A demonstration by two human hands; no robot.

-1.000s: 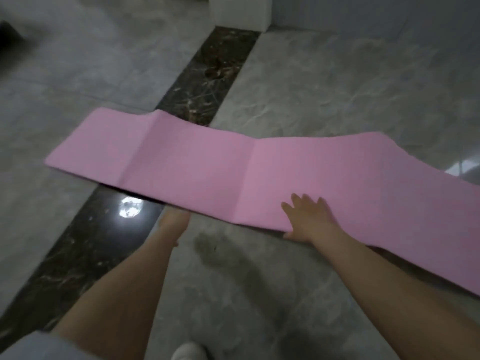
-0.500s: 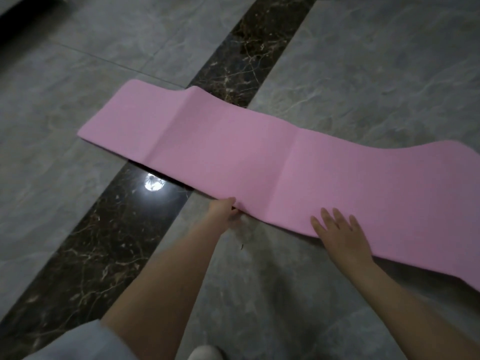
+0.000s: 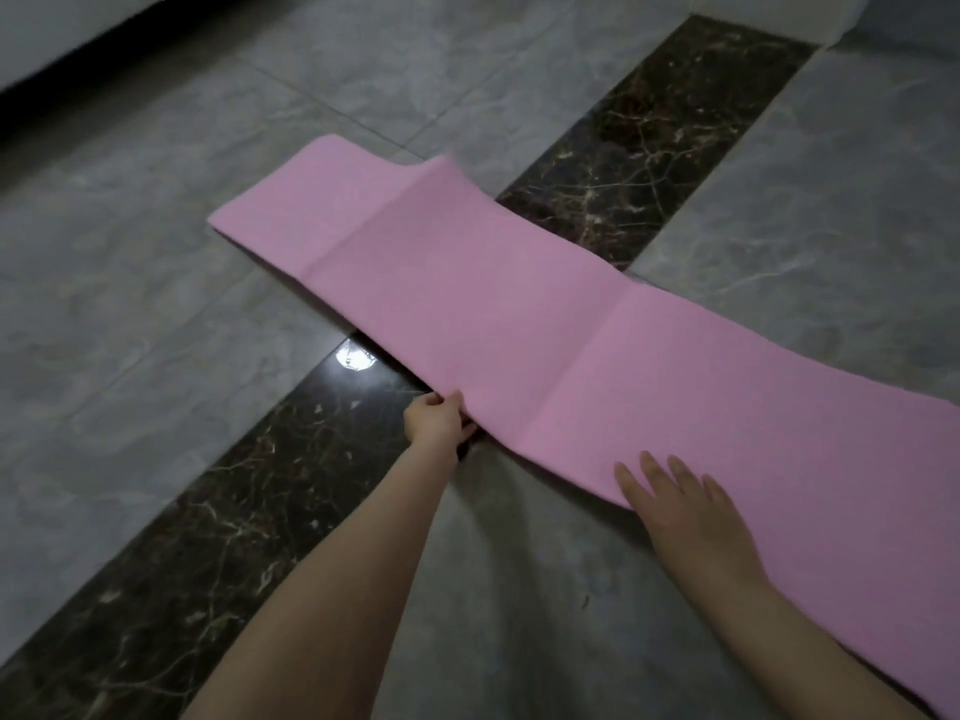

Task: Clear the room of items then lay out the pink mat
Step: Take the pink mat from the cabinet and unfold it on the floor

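The pink mat (image 3: 519, 314) lies stretched across the marble floor from upper left to lower right, with fold creases and a raised ridge near its far end. My left hand (image 3: 436, 420) grips the mat's near edge, fingers curled under it, lifting that edge slightly. My right hand (image 3: 675, 504) rests flat on the mat's near edge further right, fingers straight and spread.
Grey marble floor (image 3: 156, 314) is crossed by a dark veined strip (image 3: 649, 137) running under the mat. A ceiling light reflects on the strip (image 3: 356, 356). A dark baseboard (image 3: 67, 59) runs along the top left; a white object's corner (image 3: 779, 13) sits at top right.
The view has shifted so the mat sits further right and higher. My left hand has taken hold of the near edge and raised it a little; my right hand stays flat on the mat.
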